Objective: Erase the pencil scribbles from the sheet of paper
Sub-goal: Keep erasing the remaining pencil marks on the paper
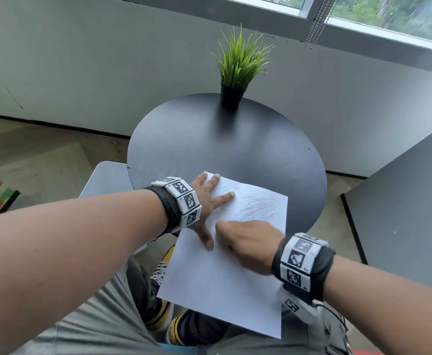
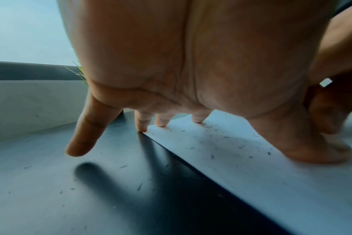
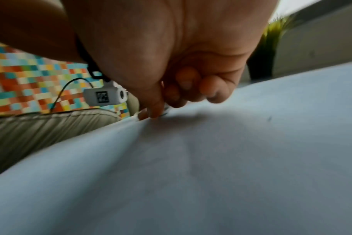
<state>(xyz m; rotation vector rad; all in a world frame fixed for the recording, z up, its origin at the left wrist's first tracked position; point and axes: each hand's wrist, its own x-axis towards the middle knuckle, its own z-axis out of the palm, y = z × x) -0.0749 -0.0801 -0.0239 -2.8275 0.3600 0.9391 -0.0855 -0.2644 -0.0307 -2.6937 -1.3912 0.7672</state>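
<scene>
On round dark counter (image 1: 235, 149), near edge: sheet of paper (image 1: 225, 285) lies w/ its near part overhanging the rim, above the person's lap. Pencil scribbles (image 1: 255, 203) cover the far part of the sheet; near part reads blank.

Left hand (image 1: 204, 201): flat, fingers (image 1: 226, 197) spread straight, pressing on sheet's left side. Per left wrist view, thumb (image 2: 303, 143) and several fingertips sit on the paper, one fingertip right at the sheet's corner, little finger (image 2: 86, 130) raised off over the counter. Holds nothing.

Right hand (image 1: 248, 242): on the sheet just right of left thumb, fingers curled under, tips down on paper at the near edge of the scribbled area. Right wrist view is blurred; a small whitish bit (image 3: 164, 111) shows pinched at the tips against the paper, too indistinct to identify. Cannot tell for certain what is gripped.

Dark shavings/crumbs (image 2: 211, 156) scattered on paper and counter by the left hand.

Other: potted grass plant (image 1: 238, 70) at counter's far side, well apart from the sheet. Marker bands on both wrists.
</scene>
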